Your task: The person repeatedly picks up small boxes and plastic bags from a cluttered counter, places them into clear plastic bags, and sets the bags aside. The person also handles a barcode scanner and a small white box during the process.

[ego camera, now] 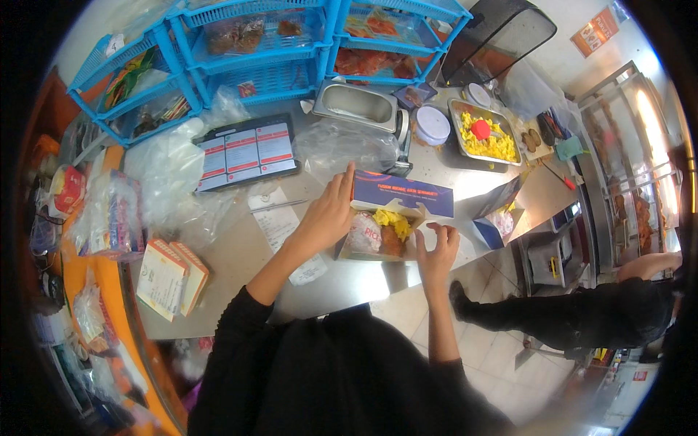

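Note:
In front of me on the metal counter stands an open cardboard meal box (402, 197), its purple printed lid raised at the back. Inside are a paper-wrapped portion of rice (364, 233), yellow scrambled egg (393, 219) and a brown fried piece (391, 243). My left hand (334, 211) holds the box's left side, with fingers stretched along the lid's edge. At the right front corner is my right hand (439, 243), thumb against the box and fingers bent; whether it pinches a flap is unclear. A second open box (499, 215) with wrapped food stands to the right.
Behind lie a tablet (248, 155), a clear plastic bag (349, 150) and a steel tray of scrambled egg (488, 136). A pen (279, 205) rests on a paper receipt (281, 226). Blue plastic racks (251, 60) line the back. At right, another person's leg (545, 316) extends near the counter.

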The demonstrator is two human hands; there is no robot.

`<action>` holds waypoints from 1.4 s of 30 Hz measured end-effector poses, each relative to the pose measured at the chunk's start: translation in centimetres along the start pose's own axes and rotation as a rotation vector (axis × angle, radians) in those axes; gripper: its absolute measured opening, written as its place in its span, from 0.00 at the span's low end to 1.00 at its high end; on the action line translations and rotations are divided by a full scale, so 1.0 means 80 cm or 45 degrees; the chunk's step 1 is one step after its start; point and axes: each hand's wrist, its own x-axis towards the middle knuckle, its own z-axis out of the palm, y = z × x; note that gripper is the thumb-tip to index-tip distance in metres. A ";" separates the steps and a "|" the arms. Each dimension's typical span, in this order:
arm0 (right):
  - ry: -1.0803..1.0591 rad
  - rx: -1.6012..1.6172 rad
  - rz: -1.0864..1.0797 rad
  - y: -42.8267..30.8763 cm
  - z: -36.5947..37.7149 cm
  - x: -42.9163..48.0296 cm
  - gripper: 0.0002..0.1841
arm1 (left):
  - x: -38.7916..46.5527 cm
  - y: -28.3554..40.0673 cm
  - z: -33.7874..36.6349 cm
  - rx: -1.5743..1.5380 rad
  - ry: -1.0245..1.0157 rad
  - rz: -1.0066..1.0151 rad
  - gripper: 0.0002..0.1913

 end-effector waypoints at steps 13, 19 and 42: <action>-0.387 0.478 0.443 0.038 0.003 -0.012 0.20 | 0.012 -0.002 0.000 -0.026 -0.046 -0.129 0.36; -0.286 0.454 0.474 0.057 -0.002 -0.010 0.17 | 0.025 -0.013 0.005 -0.115 -0.107 -0.195 0.35; 0.110 -0.455 0.766 0.257 -0.040 -0.017 0.30 | -0.051 -0.013 0.048 -0.409 -0.096 -0.209 0.41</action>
